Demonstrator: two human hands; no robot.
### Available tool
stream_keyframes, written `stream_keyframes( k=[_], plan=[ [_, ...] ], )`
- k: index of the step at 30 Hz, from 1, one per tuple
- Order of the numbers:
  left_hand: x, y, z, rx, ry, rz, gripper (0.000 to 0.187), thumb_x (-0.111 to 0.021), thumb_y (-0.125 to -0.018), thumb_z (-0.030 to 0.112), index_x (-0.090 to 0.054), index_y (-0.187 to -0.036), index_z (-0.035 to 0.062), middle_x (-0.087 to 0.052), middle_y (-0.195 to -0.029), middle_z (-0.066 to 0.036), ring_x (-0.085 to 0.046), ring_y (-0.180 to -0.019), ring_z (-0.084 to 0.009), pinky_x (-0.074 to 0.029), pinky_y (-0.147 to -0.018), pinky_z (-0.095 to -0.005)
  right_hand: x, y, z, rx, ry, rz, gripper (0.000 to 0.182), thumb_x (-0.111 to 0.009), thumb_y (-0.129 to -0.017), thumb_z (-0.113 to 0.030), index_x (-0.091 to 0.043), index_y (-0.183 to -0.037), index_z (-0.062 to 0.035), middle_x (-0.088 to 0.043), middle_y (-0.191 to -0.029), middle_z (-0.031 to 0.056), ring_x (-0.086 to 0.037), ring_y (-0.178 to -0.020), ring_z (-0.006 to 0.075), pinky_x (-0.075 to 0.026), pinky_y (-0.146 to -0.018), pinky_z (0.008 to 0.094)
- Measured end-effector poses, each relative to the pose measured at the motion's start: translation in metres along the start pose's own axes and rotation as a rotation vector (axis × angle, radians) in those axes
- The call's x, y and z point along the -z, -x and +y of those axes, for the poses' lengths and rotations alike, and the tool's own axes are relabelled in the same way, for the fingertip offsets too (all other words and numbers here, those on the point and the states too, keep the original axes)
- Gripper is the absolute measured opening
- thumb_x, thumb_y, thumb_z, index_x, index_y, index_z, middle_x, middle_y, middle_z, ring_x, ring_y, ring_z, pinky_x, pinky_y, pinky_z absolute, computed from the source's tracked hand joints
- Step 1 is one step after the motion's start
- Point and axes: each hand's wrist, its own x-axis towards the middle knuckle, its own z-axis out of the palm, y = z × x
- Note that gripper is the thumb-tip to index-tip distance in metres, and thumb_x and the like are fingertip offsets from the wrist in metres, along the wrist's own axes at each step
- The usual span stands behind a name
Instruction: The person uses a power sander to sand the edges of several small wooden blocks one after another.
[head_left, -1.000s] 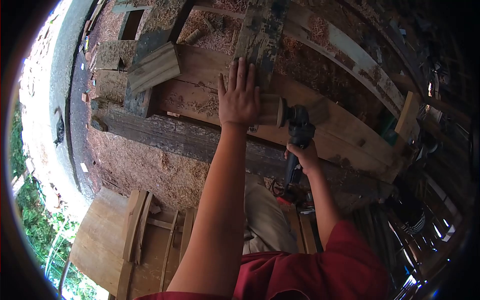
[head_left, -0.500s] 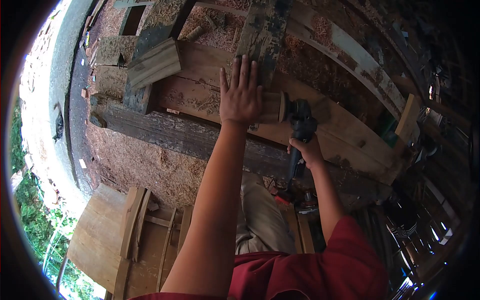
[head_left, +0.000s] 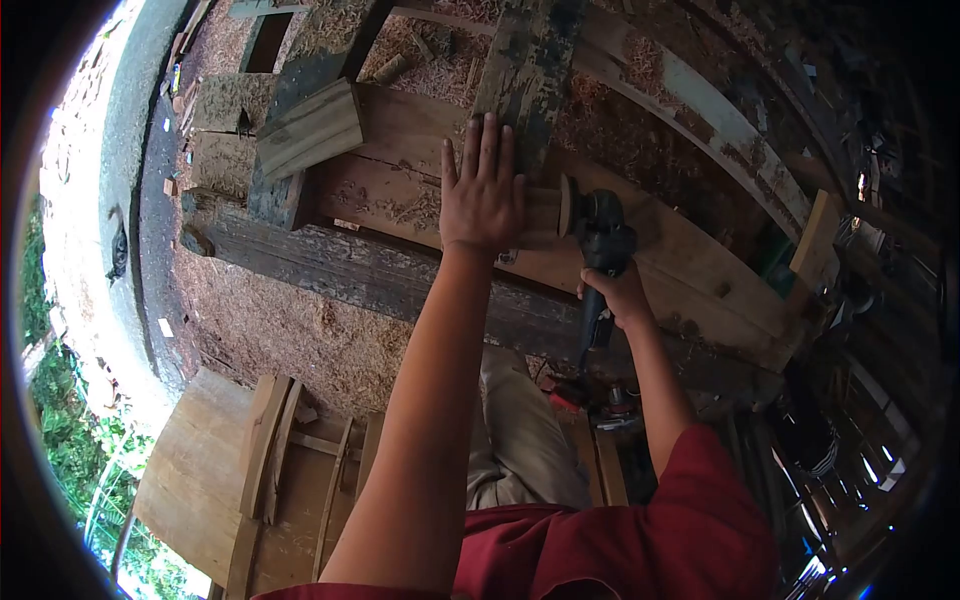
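My left hand [head_left: 483,200] lies flat, palm down, on a short wooden piece [head_left: 541,213] on the bench, its fingers stretched forward. My right hand [head_left: 618,290] is wrapped round the dark body of an angle grinder [head_left: 604,250]. The grinder's round disc [head_left: 568,206] stands on edge against the right end of the wooden piece, just right of my left hand. Beneath both hands runs a wide brown plank [head_left: 690,270] with shavings on it.
A loose offcut [head_left: 312,130] rests at the upper left. A thick weathered beam [head_left: 320,262] crosses in front of me. Boards [head_left: 200,460] stand at the lower left, above them sawdust [head_left: 290,330]. A red tool [head_left: 565,393] lies near my legs.
The grinder has tilted slightly, its body shifting a little right and down with my right hand. My left hand has stayed in place.
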Motion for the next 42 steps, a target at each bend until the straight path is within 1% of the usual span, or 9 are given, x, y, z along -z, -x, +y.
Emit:
stream_keyframes(
  k=[3,6,9,21,24,29,33,36,42],
  plan=[
    [-0.001,0.001,0.0,0.006,0.027,0.0,0.068,-0.041,-0.113,0.038,-0.033,-0.173,0.0077,-0.025,-0.183,-0.014,-0.019,-0.171,-0.0318,-0.012,-0.137,-0.0607,-0.001,0.005,0.001,-0.013,-0.006,-0.004,0.02,-0.08,-0.088,-0.006,-0.067,-0.102,-0.0005,-0.071,-0.083,0.0096,-0.073,-0.069,0.0209,-0.062,-0.068,0.0397],
    [0.0,0.0,0.0,0.0,0.003,-0.009,0.068,-0.041,-0.113,0.039,-0.033,-0.173,0.0077,-0.025,-0.183,-0.014,-0.019,-0.171,-0.032,-0.013,-0.137,-0.0606,-0.001,0.007,0.002,0.021,-0.012,-0.021,0.016,-0.08,-0.087,-0.004,-0.066,-0.096,-0.001,-0.072,-0.082,0.0086,-0.073,-0.068,0.0192,-0.061,-0.066,0.0369],
    [-0.001,0.0,0.0,0.004,0.007,-0.002,0.068,-0.042,-0.113,0.039,-0.033,-0.173,0.0073,-0.026,-0.183,-0.014,-0.019,-0.171,-0.0322,-0.014,-0.137,-0.0606,0.001,0.0,-0.001,-0.019,-0.003,-0.027,0.016,-0.08,-0.087,-0.003,-0.067,-0.096,-0.0014,-0.072,-0.082,0.0083,-0.073,-0.068,0.0192,-0.061,-0.067,0.0375],
    [0.001,0.001,0.001,0.007,0.037,0.004,0.068,-0.043,-0.112,0.038,-0.035,-0.173,0.0073,-0.025,-0.183,-0.014,-0.02,-0.17,-0.0328,-0.016,-0.136,-0.0599,0.0,-0.003,0.006,-0.011,-0.029,-0.023,0.017,-0.079,-0.086,-0.003,-0.067,-0.098,-0.0012,-0.072,-0.081,0.008,-0.073,-0.069,0.019,-0.061,-0.067,0.0375],
    [0.0,0.0,0.001,0.003,0.019,0.006,0.068,-0.043,-0.112,0.038,-0.035,-0.173,0.0073,-0.025,-0.183,-0.014,-0.02,-0.17,-0.0326,-0.017,-0.136,-0.0593,0.001,-0.001,0.013,0.008,-0.025,-0.018,0.02,-0.079,-0.087,-0.005,-0.067,-0.103,-0.0011,-0.071,-0.085,0.0091,-0.073,-0.07,0.0214,-0.062,-0.069,0.0405],
    [-0.002,0.001,0.0,0.005,0.024,0.014,0.068,-0.043,-0.112,0.038,-0.035,-0.172,0.0073,-0.026,-0.183,-0.014,-0.02,-0.17,-0.0326,-0.017,-0.137,-0.0586,0.004,0.011,0.029,0.005,0.006,-0.048,0.017,-0.079,-0.089,-0.006,-0.068,-0.101,-0.0009,-0.072,-0.085,0.009,-0.074,-0.071,0.0212,-0.062,-0.07,0.0411],
    [0.0,0.001,0.001,0.004,0.028,0.018,0.067,-0.043,-0.112,0.037,-0.036,-0.172,0.0074,-0.026,-0.183,-0.013,-0.021,-0.17,-0.0328,-0.018,-0.136,-0.0589,-0.005,0.001,0.019,0.02,-0.07,-0.035,0.015,-0.08,-0.088,-0.005,-0.069,-0.096,-0.0007,-0.073,-0.082,0.0082,-0.073,-0.069,0.0193,-0.061,-0.068,0.038],
    [0.002,0.002,0.001,-0.003,0.017,0.025,0.067,-0.043,-0.112,0.037,-0.037,-0.172,0.0072,-0.027,-0.182,-0.014,-0.022,-0.17,-0.0334,-0.019,-0.136,-0.0593,-0.008,0.001,0.007,0.007,-0.067,-0.011,0.014,-0.079,-0.088,-0.004,-0.069,-0.096,-0.0007,-0.073,-0.082,0.0082,-0.073,-0.069,0.0194,-0.061,-0.068,0.0382],
    [0.0,0.002,0.001,-0.006,0.026,0.039,0.067,-0.044,-0.112,0.037,-0.037,-0.171,0.0073,-0.028,-0.182,-0.015,-0.023,-0.169,-0.0346,-0.02,-0.135,-0.0599,-0.007,0.03,0.034,0.001,-0.081,-0.018,0.014,-0.079,-0.088,-0.004,-0.068,-0.096,-0.0006,-0.073,-0.08,0.0086,-0.073,-0.069,0.0197,-0.061,-0.067,0.0379]
  ],
)
